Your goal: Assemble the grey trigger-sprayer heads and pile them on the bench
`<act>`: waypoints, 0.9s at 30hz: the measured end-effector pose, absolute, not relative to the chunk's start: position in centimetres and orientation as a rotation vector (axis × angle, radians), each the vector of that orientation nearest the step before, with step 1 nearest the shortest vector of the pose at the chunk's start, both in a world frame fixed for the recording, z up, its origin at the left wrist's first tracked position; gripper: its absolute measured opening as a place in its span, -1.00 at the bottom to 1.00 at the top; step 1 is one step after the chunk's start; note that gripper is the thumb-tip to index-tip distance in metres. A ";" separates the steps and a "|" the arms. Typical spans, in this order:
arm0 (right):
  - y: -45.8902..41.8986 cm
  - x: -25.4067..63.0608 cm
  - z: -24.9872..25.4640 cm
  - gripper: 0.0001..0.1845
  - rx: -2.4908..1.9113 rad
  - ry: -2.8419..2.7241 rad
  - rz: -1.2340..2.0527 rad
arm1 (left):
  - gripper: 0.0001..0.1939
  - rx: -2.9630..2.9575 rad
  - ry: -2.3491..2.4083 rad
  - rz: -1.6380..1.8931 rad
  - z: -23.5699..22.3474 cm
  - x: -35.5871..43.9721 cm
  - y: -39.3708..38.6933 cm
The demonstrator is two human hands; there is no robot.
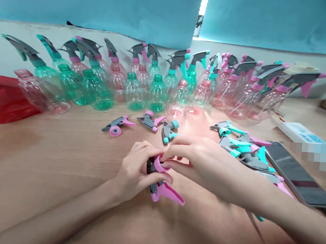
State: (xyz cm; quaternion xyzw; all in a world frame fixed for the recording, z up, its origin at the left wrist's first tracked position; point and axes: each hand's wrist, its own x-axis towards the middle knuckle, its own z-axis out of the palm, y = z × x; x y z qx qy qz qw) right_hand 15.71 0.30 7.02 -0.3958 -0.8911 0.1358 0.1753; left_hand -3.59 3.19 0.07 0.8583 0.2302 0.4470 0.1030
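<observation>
My left hand [136,168] is wrapped round a grey-and-pink trigger spray head [170,195]. The head's pink screw collar faces to the right, and its pink trigger points down and right. At the mouth of that collar the fingers of my right hand [195,156] are pinched together; whatever is between them is too small or hidden to make out. Just beyond my hands lie three loose spray heads: a pink one [116,128], another pink one [151,122] and a turquoise one [168,131].
Behind stand several clear pink and green bottles; some, like a green bottle [157,95], have bare necks, others carry spray heads. More spray heads [249,157] lie piled at right by a phone [301,174] and a white power strip [299,131]. A red bag [11,98] sits left.
</observation>
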 end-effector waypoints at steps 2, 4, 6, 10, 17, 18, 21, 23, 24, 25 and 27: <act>0.2 15.7 7.1 -0.81 -1.226 -2.437 0.450 | -0.53 2.510 0.751 1.340 -0.1 -3.6 3.1; 0.0 15.4 7.3 -0.70 -1.334 -2.352 0.634 | -0.51 2.518 0.818 1.336 -0.4 -3.7 3.0; -0.2 14.9 7.2 -0.64 -1.398 -2.275 0.851 | -0.58 2.552 0.850 1.311 -0.8 -3.8 3.0; -0.4 13.8 6.4 -0.68 -1.429 -2.167 0.900 | -0.65 2.559 0.929 1.250 -1.3 -3.8 2.7; 1.4 15.5 6.9 -0.61 -1.376 -2.149 1.293 | -0.37 2.508 1.004 1.055 -0.6 -3.1 1.8; 1.7 16.0 7.2 -0.58 -1.375 -2.155 1.312 | -0.38 2.502 0.994 1.024 -0.4 -3.0 1.8; 2.5 17.6 8.5 -0.59 -1.470 -2.326 1.121 | -0.45 2.494 0.975 0.948 -0.1 -3.0 1.9; 2.8 18.9 9.4 -0.59 -1.565 -2.427 0.982 | -0.52 2.469 1.012 0.935 0.0 -3.1 2.1; 3.0 19.7 9.8 -0.62 -1.616 -2.457 0.910 | -0.55 2.453 1.040 0.937 0.0 -3.1 2.1; 3.2 20.5 10.0 -0.65 -1.657 -2.485 0.820 | -0.57 2.435 1.073 0.944 -0.1 -3.1 2.2; 3.6 22.2 10.3 -0.65 -1.778 -2.543 0.654 | -0.63 2.409 1.150 0.943 -0.1 -3.2 2.2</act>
